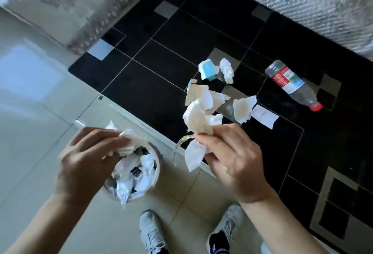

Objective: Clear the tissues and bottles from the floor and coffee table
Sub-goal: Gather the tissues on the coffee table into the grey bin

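**Both hands full of tissue over the bin**

Nearest, two grey sneakers (pixel 151 231) stand on the pale tiled floor (pixel 36 132), just this side of the waste bin (pixel 156 175). That bin, a small round one, is the landmark: it sits on the tiles close to the edge of the black rug (pixel 161 67) and already holds a heap of crumpled white paper.

Directly above the bin, the left hand (pixel 88 158) has its grip closed around a wad of white tissue (pixel 129 142), fingers curled over it; the hand is blurred. To the right of the bin, the right hand (pixel 230 156) pinches a bunch of tissues (pixel 196 118) in a tight grip, some pieces sticking up from the fingers and one hanging below them.

Beyond the bin, on the rug, lie more scraps: a white paper slip (pixel 264 118), a torn tissue piece (pixel 242 109) beside it, and farther on a crumpled tissue (pixel 227 69) next to a small blue-and-white pack (pixel 207 69). Farther right of these, a clear plastic bottle (pixel 292 85) with a red label and red cap lies on its side on the rug. Past the rug, pale patterned fabric (pixel 302 5) fills the far edge.
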